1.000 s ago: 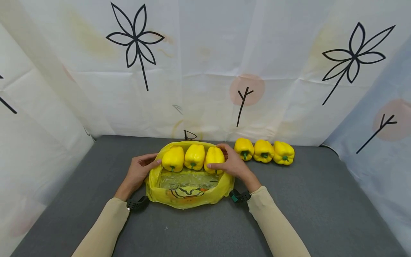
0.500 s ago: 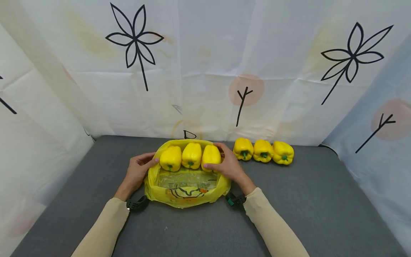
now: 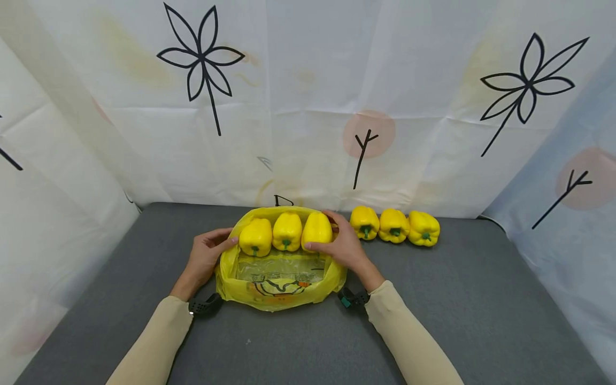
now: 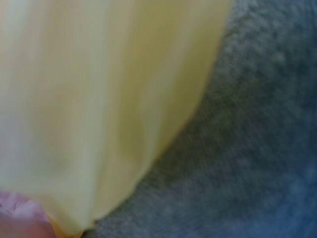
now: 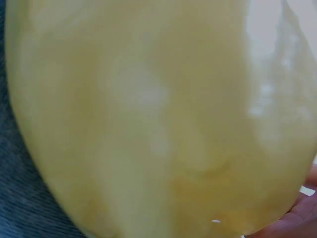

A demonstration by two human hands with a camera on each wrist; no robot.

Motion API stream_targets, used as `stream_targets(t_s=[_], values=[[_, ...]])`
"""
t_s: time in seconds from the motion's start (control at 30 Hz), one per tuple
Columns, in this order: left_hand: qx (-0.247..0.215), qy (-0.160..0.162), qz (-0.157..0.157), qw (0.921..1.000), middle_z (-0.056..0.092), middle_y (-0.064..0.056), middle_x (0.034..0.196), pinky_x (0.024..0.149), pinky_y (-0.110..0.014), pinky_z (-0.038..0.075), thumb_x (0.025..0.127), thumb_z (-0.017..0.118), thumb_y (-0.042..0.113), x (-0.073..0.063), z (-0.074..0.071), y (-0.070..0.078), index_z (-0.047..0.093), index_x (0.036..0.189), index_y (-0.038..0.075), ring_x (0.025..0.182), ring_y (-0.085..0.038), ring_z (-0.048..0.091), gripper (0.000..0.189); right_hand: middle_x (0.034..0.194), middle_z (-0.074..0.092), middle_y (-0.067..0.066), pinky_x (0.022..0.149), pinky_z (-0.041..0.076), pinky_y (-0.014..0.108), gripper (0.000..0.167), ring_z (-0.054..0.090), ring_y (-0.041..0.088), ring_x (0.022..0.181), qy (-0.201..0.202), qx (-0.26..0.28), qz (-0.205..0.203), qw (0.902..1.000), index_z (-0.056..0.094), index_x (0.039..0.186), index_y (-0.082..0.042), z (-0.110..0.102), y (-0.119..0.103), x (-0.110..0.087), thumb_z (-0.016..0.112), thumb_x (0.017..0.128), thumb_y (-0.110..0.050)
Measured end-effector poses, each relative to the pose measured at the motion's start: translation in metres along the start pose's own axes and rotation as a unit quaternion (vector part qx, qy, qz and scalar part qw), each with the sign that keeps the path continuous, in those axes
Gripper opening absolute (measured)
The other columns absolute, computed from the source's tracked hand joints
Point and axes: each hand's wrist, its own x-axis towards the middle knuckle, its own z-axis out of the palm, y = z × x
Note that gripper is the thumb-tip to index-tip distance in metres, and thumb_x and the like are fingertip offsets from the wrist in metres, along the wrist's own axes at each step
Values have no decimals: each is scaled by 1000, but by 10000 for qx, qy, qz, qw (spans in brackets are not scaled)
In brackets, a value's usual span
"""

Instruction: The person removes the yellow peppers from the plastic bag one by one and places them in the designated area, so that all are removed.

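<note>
A yellow plastic bag (image 3: 274, 297) with a printed front lies with its mouth spread wide. Inside, along its back side, sit three yellow bell peppers in a row: a left pepper (image 3: 256, 238), a middle pepper (image 3: 287, 232) and a right pepper (image 3: 317, 230). My left hand (image 3: 206, 259) pinches the bag's left rim, its thumb over the edge beside the left pepper. My right hand (image 3: 347, 246) grips the right pepper, thumb across its front and fingers behind. Both wrist views are filled mostly by blurred yellow plastic (image 4: 99, 99), with part of the right hand (image 5: 297, 215) at a lower corner.
Three more yellow bell peppers (image 3: 394, 225) stand in a row just right of the bag, near the back of the grey table (image 3: 481, 299). A white patterned cloth (image 3: 308, 107) hangs behind the table and along its sides.
My right hand has shifted slightly left with the right pepper, bringing it nearer the middle one. The bag and its other peppers have slid a little left. The left hand keeps its hold.
</note>
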Motion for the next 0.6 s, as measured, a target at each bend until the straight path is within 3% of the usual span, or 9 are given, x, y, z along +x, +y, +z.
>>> stream_targets(t_s=[0.6], values=[[135, 22, -34, 9999, 72, 7, 105, 79, -23, 58, 96, 71, 8, -1, 1, 3, 62, 128, -15, 93, -11, 67, 40, 152, 40, 14, 98, 50, 54, 90, 49, 40, 128, 190, 402, -401, 9982, 39, 156, -10, -20, -24, -6, 86, 81, -25]])
